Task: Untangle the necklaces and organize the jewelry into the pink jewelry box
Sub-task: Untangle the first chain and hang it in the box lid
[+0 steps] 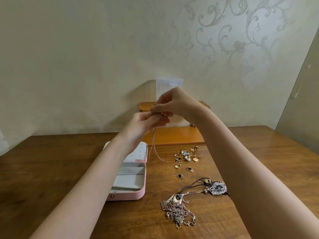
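head view: near the middle of the frame the left hand (146,120) and the right hand (174,102) meet, raised above the table, fingertips together. both pinch the top of a thin rose-gold chain (154,145) between curled fingers and thumbs; the exact grip points are too small to make out. the chain hangs down from the fingers in a long narrow loop, its lower end reaching the wooden table (51,161) just right of the box lid.

below and left of the hands, the pink jewelry box (131,180) lies open on the table, pale grey compartments showing, its lid laid flat behind it and partly hidden by the left forearm. right of the box, in the centre of the frame, a scatter of small earrings and rings (186,159) is spread on the wood. lower down, toward the bottom centre, a tangled heap of necklaces (179,211) lies with a dark cord and a feather-shaped pendant (217,187) at its right edge, touching the right forearm.

behind the hands stands an orange wooden chair (174,135), and a clear plastic container (168,87) rises at the patterned wall.
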The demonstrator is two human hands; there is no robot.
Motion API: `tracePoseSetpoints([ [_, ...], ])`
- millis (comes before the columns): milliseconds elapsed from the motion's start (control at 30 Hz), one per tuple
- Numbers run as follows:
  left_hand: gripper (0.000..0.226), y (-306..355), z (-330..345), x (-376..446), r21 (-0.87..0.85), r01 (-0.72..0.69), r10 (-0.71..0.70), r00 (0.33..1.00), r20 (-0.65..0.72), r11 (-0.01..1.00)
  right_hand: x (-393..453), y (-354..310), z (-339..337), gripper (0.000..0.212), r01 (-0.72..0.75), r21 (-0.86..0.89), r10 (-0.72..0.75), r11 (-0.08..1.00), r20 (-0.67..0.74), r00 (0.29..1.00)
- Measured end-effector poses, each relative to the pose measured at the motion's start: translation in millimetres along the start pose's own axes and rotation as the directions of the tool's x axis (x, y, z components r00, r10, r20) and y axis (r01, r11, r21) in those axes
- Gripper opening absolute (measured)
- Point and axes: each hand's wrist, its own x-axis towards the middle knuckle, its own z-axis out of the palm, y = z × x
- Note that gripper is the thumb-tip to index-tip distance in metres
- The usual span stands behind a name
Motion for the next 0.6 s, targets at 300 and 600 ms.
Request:
tracePoseSetpoints([
  [300,0.022,-10,-9,-22,-0.221,0.155,-0.155,0.988,0.02,0.963,-7,3,-9,0.02,-0.064,0.259,0.088,0.964,-0.083,0.993],
  [600,0.013,-47,-32,-46,-0.33,0.323,-0.394,0.903,-0.173,0.887,-17,34,-5,0.003,-0.267,0.273,0.272,0.924,0.019,0.962],
])
